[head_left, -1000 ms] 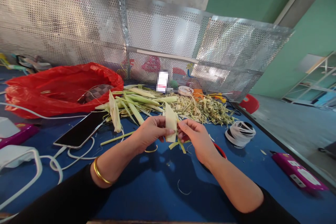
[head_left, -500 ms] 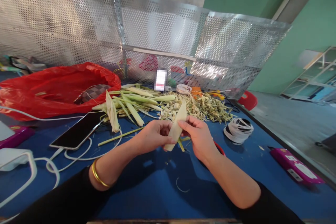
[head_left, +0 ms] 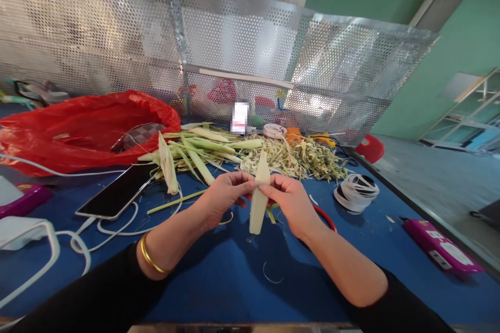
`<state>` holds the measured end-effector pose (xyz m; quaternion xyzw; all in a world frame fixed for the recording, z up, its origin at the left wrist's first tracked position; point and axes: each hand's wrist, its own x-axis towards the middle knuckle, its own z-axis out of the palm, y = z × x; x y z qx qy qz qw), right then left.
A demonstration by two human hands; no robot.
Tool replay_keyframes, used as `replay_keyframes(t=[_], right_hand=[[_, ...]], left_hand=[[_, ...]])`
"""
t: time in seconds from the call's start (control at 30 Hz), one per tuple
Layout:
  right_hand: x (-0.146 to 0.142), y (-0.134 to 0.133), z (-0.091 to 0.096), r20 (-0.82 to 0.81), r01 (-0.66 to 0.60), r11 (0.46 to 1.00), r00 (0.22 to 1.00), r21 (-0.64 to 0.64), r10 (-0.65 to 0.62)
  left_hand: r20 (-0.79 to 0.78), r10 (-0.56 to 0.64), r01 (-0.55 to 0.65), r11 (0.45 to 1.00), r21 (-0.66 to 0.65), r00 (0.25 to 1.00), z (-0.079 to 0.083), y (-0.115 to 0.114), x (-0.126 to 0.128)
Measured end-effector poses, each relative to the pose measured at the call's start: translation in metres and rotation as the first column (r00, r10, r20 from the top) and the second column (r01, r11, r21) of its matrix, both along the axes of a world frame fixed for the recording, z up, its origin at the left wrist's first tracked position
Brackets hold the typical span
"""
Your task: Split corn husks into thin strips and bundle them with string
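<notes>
A pale corn husk (head_left: 258, 210) stands nearly upright between my two hands, above the blue table (head_left: 219, 291). My left hand (head_left: 228, 195) pinches its left edge near the middle, thumb in front. From the other side my right hand (head_left: 287, 197) grips the same husk, its thumb pressed on the front; the fingers behind are partly hidden. Just beyond my hands lies a heap of green and pale corn husks (head_left: 201, 148). Beside it spreads a pile of dried plant bits (head_left: 312, 158). Red handles (head_left: 326, 217) show partly behind my right wrist.
On the left are a red plastic bag (head_left: 89, 114), a tablet (head_left: 117, 192) and a looping white cable (head_left: 54, 250). To the right stand a spool of white strip (head_left: 356, 193) and a purple pack (head_left: 439, 244). A perforated metal screen (head_left: 242, 36) closes off the back.
The husk has turned from a rightward slant to nearly upright. My left hand has shifted up along it from the lower end to the middle, and both thumbs have come closer together.
</notes>
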<state>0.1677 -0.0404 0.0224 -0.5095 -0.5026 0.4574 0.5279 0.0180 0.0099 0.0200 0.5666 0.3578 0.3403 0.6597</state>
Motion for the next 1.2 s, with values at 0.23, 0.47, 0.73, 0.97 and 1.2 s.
replay_keyframes(t=[0.23,0.47,0.73,0.97,1.2], right_hand=[[-0.001,0.001,-0.001,-0.063,-0.052,0.998,0.997,-0.034,0.050],[0.001,0.001,-0.002,-0.186,-0.101,0.990,0.979,-0.093,0.082],[0.003,0.003,-0.005,-0.253,-0.127,0.984,0.963,-0.123,0.093],[-0.002,-0.002,0.000,-0.159,-0.134,0.987,0.980,-0.087,0.119],[0.003,0.001,-0.001,0.039,0.069,0.996,0.997,0.054,-0.071]], left_hand=[[0.125,-0.141,0.162,0.972,-0.173,0.982,0.000,-0.002,0.000],[0.246,-0.174,0.249,0.915,-0.319,0.954,-0.010,0.004,-0.001],[0.303,-0.196,0.298,0.891,-0.342,0.933,-0.014,0.005,0.000],[0.320,-0.011,0.024,0.999,-0.037,0.947,-0.006,0.005,0.004],[0.198,0.459,-0.499,0.784,0.370,0.866,0.004,0.000,0.000]])
